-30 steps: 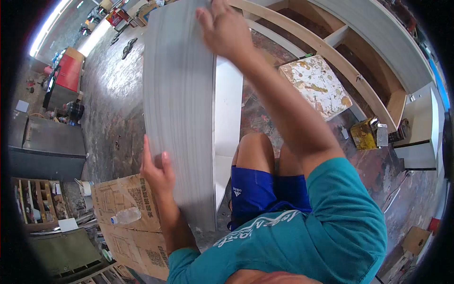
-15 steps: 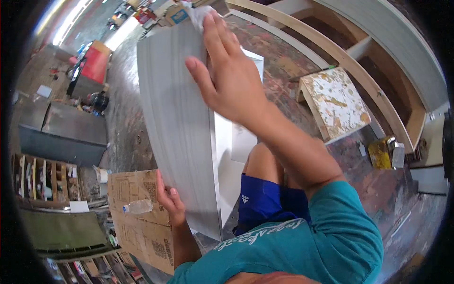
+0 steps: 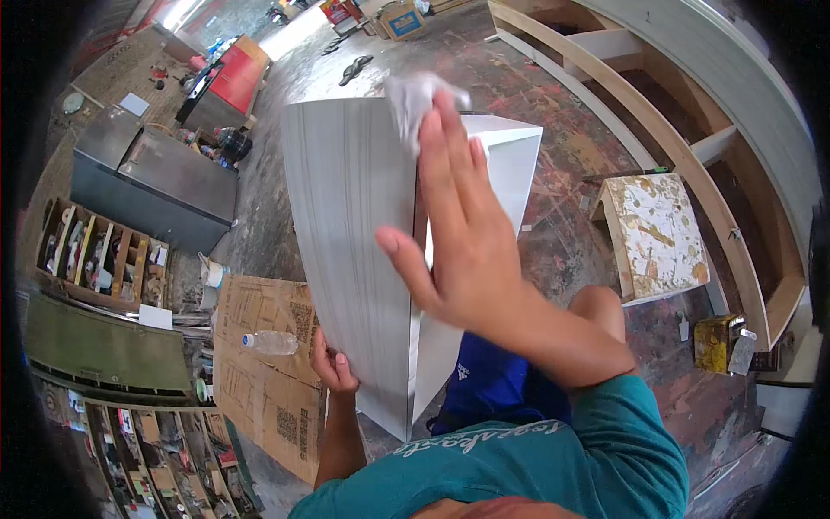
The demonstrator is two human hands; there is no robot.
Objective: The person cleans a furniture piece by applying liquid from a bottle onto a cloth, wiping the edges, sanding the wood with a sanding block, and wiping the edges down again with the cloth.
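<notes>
A tall box-like piece with a grey wood-grain face (image 3: 354, 216) and white inner sides stands tilted in front of me. My right hand (image 3: 458, 208) presses a whitish cloth (image 3: 415, 99) against the top right edge of the face, its thumb spread away from the fingers. Low on the left edge, my left hand (image 3: 335, 363) grips the grey piece, fingers behind and thumb at the front. Beside that hand, a clear plastic bottle (image 3: 272, 342) lies on flattened cardboard (image 3: 259, 398).
A paint-stained stool (image 3: 657, 233) stands right of my knees, with a yellow tin (image 3: 716, 343) nearby. A long wooden frame with compartments (image 3: 640, 95) curves along the right. Grey cabinets (image 3: 164, 173) and a tool rack (image 3: 95, 259) are at the left.
My right hand has stayed near the piece's upper right edge, and the cloth now shows more fully. The piece has turned, showing more of its white side. The view has shifted.
</notes>
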